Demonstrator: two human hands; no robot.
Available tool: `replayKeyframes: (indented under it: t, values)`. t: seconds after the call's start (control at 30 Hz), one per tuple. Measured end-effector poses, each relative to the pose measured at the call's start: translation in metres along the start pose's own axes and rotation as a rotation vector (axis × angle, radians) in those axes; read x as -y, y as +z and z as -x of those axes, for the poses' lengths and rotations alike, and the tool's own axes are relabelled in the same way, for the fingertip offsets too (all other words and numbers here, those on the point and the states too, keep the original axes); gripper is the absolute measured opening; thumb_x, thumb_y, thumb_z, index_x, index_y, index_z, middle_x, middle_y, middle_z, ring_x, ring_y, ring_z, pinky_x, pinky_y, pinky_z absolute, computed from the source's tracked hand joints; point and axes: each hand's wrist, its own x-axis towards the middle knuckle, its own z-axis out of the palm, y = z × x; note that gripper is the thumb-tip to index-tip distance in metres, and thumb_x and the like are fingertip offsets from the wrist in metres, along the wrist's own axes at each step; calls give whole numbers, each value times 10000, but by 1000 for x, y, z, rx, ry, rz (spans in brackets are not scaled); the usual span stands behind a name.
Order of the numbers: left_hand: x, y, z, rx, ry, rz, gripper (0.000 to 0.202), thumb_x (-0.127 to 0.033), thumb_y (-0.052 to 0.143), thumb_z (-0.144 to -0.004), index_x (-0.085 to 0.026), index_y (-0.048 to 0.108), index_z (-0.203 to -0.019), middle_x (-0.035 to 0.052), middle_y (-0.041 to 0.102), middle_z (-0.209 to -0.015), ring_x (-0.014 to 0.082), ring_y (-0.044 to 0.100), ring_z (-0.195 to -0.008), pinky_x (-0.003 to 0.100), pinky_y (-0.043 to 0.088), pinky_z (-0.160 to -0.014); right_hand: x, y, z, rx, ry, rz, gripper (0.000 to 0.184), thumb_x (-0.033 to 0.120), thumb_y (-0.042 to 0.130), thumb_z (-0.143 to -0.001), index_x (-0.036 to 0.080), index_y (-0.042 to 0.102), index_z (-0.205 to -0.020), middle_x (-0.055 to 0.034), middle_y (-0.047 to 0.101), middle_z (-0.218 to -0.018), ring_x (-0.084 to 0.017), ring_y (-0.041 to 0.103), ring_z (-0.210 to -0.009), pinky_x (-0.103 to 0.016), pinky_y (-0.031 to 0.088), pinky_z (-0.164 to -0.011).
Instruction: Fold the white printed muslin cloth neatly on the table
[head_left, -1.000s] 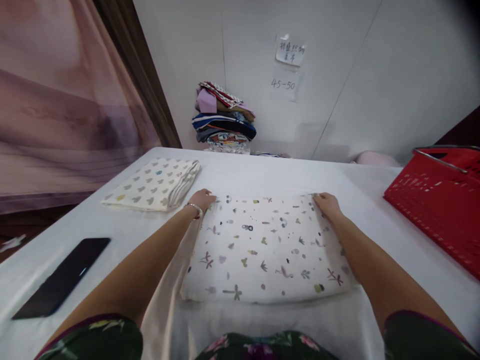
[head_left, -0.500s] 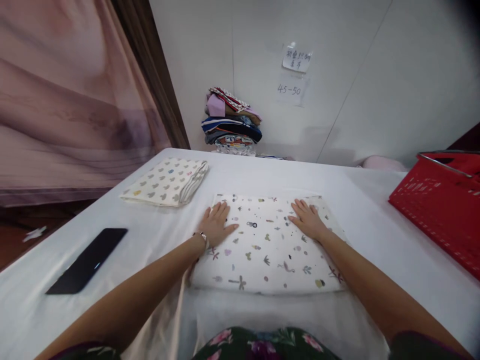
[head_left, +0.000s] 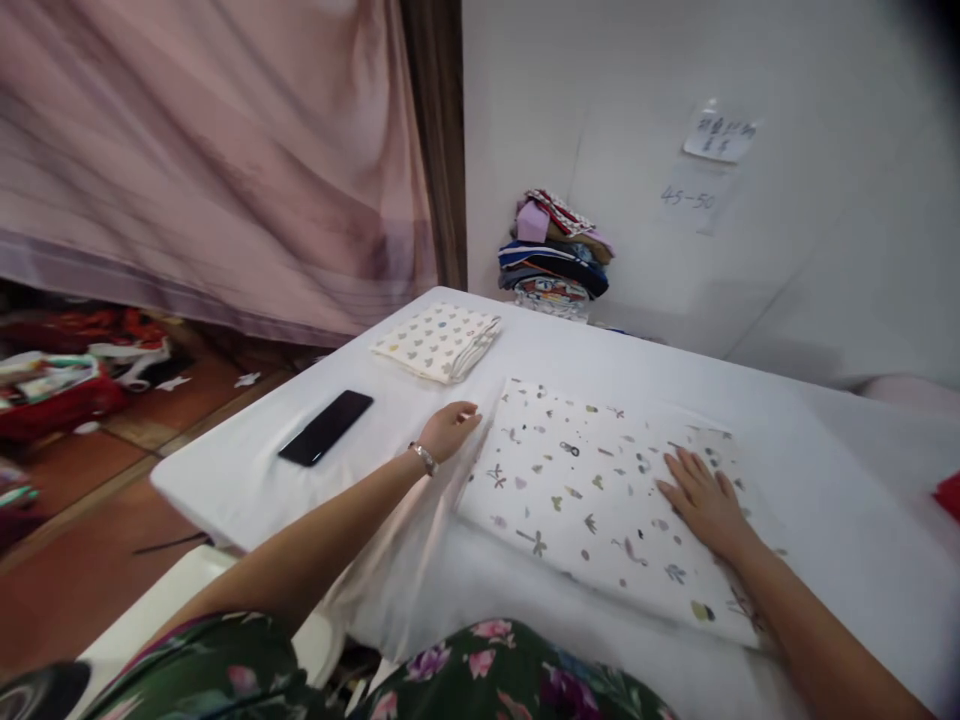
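A folded white cloth (head_left: 577,490) printed with small plants and animals lies flat on the table in front of me. My right hand (head_left: 705,500) rests palm down on its right part, fingers spread and open. Just off the cloth's left edge is my left hand (head_left: 448,430), a bracelet (head_left: 424,458) on its wrist. Its fingers curve loosely, with a gap before the thumb, and nothing shows in them. Beyond that hand lies a second folded cloth (head_left: 435,340), cream with small grey motifs.
A black phone (head_left: 327,428) lies on the white table (head_left: 637,360) at the left. Against the wall stands a pile of folded fabrics (head_left: 555,255). A pink curtain (head_left: 225,170) hangs at the left, above red containers (head_left: 67,390) on the floor. A red edge (head_left: 949,493) shows at far right.
My view has turned left, so the red basket is almost out of sight. My left hand has come off the printed cloth to its left side; my right hand stays on it.
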Motion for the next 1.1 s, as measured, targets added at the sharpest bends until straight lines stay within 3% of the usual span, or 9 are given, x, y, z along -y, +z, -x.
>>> replayKeyframes:
  t: [0.07, 0.17, 0.33, 0.47, 0.57, 0.83, 0.97, 1.03, 1.1]
  values:
    - [6, -8, 25, 40, -49, -2, 322, -426, 484, -783, -200, 668, -920, 27, 683, -848, 172, 611, -772, 288, 467, -717, 0, 1, 1, 6, 20, -5, 617, 583, 274, -879, 221, 412, -1359, -85, 283, -1473, -304, 232, -1354, -599, 206, -1053]
    - [6, -10, 61, 124, -65, 11, 325, -486, 490, -774, -217, 667, -816, 5, 667, -763, 161, 596, -704, 274, 438, -638, 23, -6, -3, 2, -21, -44, 617, 573, 272, -885, 209, 405, -1365, -95, 258, -1482, -304, 197, -1365, -599, 191, -1060]
    - [3, 2, 99, 141, 3, -100, 389, -554, 534, -736, -209, 626, -890, 29, 648, -815, 182, 591, -732, 296, 418, -644, 114, -26, -1, 95, -234, -174, 585, 516, 231, -931, 219, 291, -1431, -67, 179, -1505, -266, 118, -1387, -545, 134, -1108]
    - [6, 10, 106, 122, -9, -201, 312, -508, 533, -759, -210, 584, -836, 31, 630, -829, 195, 592, -780, 296, 403, -656, 189, -26, 11, 199, -486, -230, 589, 506, 273, -939, 259, 175, -1464, -34, 131, -1515, -243, 81, -1393, -519, 104, -1125]
    - [9, 13, 106, 117, 6, -231, 284, -486, 523, -779, -207, 566, -811, 27, 625, -818, 188, 590, -793, 282, 394, -653, 221, -18, 20, 266, -616, -203, 629, 541, 292, -928, 237, 166, -1465, -44, 119, -1515, -241, 71, -1395, -520, 96, -1126]
    - [7, 2, 98, 145, 41, -200, 255, -456, 553, -775, -209, 578, -835, 16, 642, -837, 188, 605, -787, 292, 436, -666, 232, -11, 34, 243, -687, -139, 643, 536, 322, -923, 213, 181, -1461, -68, 87, -1517, -267, 59, -1394, -564, 94, -1111]
    - [-14, 5, 74, 10, 294, -133, 328, -400, 539, -811, -196, 563, -1066, 64, 610, -1120, 197, 554, -1057, 324, 432, -911, 239, -9, 40, 262, -699, -149, 670, 516, 401, -903, 198, 202, -1457, -89, 131, -1511, -279, 77, -1391, -564, 94, -1112]
    - [-25, 15, 57, 0, 434, -163, 399, -390, 529, -823, -184, 530, -1165, 91, 525, -1286, 211, 455, -1212, 353, 360, -1024, 243, -9, 40, 277, -690, -168, 675, 499, 427, -897, 189, 209, -1456, -98, 144, -1507, -280, 81, -1390, -557, 90, -1117]
    - [-30, 28, 39, 45, 467, -258, 482, -423, 496, -837, -170, 486, -1248, 109, 403, -1412, 246, 318, -1325, 418, 268, -1092, 243, -11, 41, 300, -696, -206, 676, 497, 435, -894, 205, 201, -1457, -90, 131, -1510, -276, 86, -1389, -551, 95, -1119]
